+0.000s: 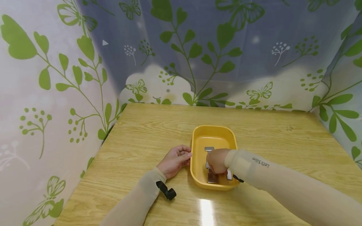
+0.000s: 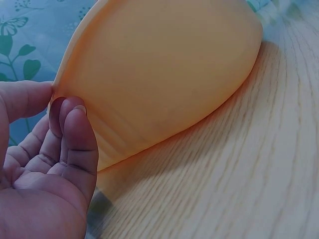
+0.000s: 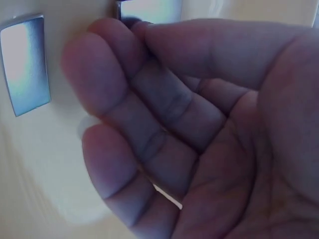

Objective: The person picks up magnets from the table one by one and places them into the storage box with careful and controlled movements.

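A yellow plastic tub (image 1: 216,187) stands on the wooden table with several shiny metal blocks inside. My left hand (image 1: 173,161) pinches its left rim between thumb and fingers; the left wrist view shows the tub's outer wall (image 2: 164,64) beside the fingertips. Inside the tub, my right hand (image 1: 218,160) reaches down with bent fingers. In the right wrist view its thumb and index finger meet at the edge of one metal block (image 3: 152,11), while another block (image 3: 25,64) lies apart from the fingers. A block (image 1: 209,148) shows beyond the hand and a brownish-looking one (image 1: 212,177) nearer.
The wooden table (image 1: 282,138) extends around the tub. Patterned cloth (image 1: 198,62) with green leaves hangs along its back and sides. A black strap (image 1: 167,190) sticks out from the left wrist.
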